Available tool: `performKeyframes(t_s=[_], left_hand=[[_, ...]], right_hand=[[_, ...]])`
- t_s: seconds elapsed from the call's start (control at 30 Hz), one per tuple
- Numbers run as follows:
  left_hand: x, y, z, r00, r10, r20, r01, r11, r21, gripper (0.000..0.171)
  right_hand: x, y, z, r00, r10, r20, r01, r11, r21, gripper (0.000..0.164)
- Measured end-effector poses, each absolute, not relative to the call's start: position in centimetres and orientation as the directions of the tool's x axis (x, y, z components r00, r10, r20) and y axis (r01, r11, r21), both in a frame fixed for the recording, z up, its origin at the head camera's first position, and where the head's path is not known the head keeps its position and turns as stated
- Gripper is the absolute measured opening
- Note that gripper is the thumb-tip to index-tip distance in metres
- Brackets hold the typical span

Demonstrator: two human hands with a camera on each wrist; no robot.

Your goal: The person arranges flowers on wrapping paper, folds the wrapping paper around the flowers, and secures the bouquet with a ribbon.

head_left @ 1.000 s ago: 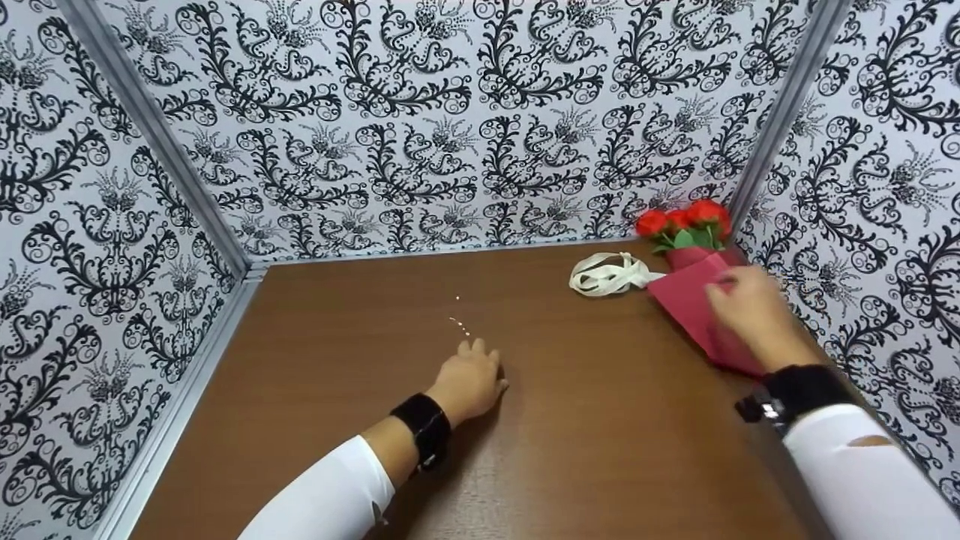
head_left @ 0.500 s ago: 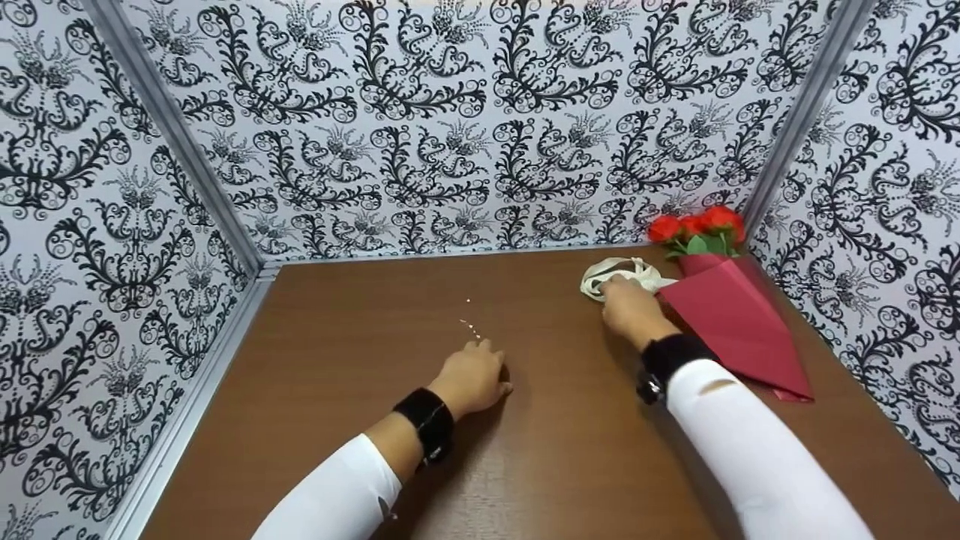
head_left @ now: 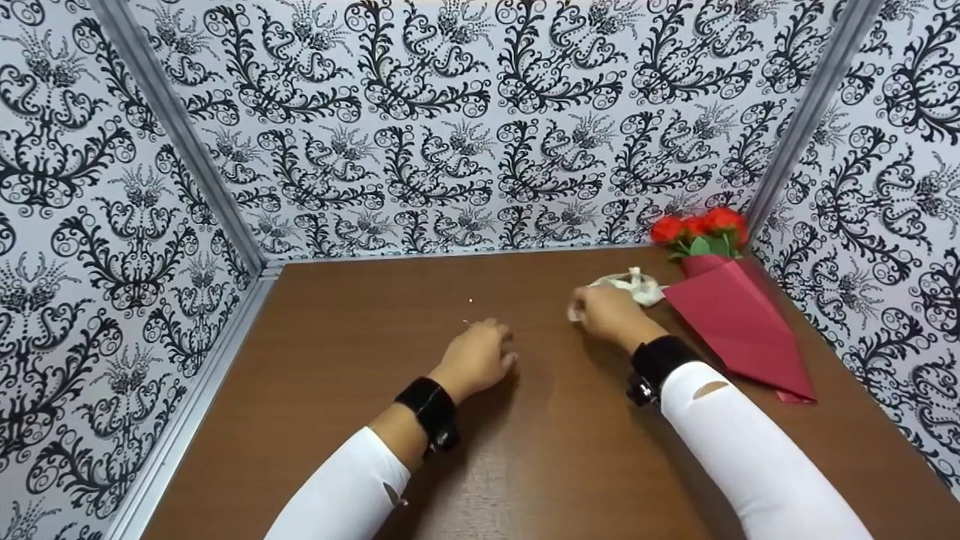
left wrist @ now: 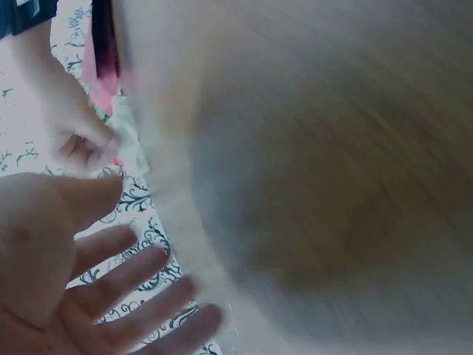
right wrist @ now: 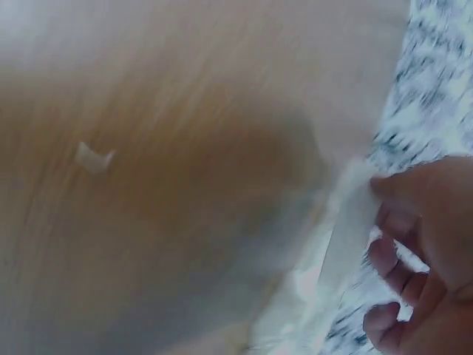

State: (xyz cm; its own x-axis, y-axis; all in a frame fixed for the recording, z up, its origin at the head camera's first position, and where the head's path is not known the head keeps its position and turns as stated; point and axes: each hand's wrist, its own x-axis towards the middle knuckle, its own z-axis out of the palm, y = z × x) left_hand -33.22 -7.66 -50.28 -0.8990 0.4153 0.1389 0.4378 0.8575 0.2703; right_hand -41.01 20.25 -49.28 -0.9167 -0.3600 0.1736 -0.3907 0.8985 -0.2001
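My right hand [head_left: 611, 311] pinches part of an off-white ribbon [head_left: 643, 288] over the table's right half. In the right wrist view a flat strip of the ribbon [right wrist: 344, 237] hangs from between thumb and index finger, the other fingers curled loosely. The rest of the ribbon lies in loose loops behind that hand, against the edge of a dark red paper wrap [head_left: 739, 315]. Left of it, my left hand [head_left: 476, 356] holds nothing and is low over the table, its fingers [left wrist: 118, 285] spread and relaxed in the left wrist view.
Red roses [head_left: 724, 220] with green leaves stick out of the paper wrap at the back right corner. Tiny white specks [head_left: 470, 301] lie on the brown table [head_left: 360, 315] beyond my left hand. Patterned walls [head_left: 450, 150] enclose the back and sides.
My right hand has left the red paper wrap, reached the ribbon, taken hold of it and drawn a part to the left and nearer. My left hand has lifted slightly.
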Motion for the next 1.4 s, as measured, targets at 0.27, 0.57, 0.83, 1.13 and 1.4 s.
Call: performKeyframes(t_s=[0.27,0.57,0.83,1.13,1.4], left_hand=[[-34.1,-6.3,-49.7,-0.814,0.434,0.386,0.575,0.696,0.429,0.052],[-34.0,-7.2,-49.2,-0.824,0.355,0.441,0.565,0.553,0.612,0.020],[-33.4,-9.3,-46.6,-0.811,0.309,0.497,0.570,0.608,0.552,0.016],[-34.1,-14.1,-41.8,-0.816,0.226,0.533,0.448,0.829,0.335,0.040],[-33.5,-18.6,-39.8,-0.826,0.154,0.542,0.360,0.884,0.297,0.036]], right_hand=[[-37.5,15.8,-45.5,-0.856,-0.506,0.102,-0.438,0.608,-0.663,0.007],[-35.9,15.8,-44.2,-0.841,-0.517,0.157,-0.422,0.448,-0.788,0.027],[-34.5,17.0,-43.7,-0.752,-0.464,0.467,-0.657,0.577,-0.485,0.014],[-34.2,20.1,-40.9,-0.810,-0.345,0.474,-0.551,0.724,-0.414,0.014],[-34.4,24.0,-39.9,-0.904,-0.274,0.327,-0.378,0.869,-0.318,0.022]])
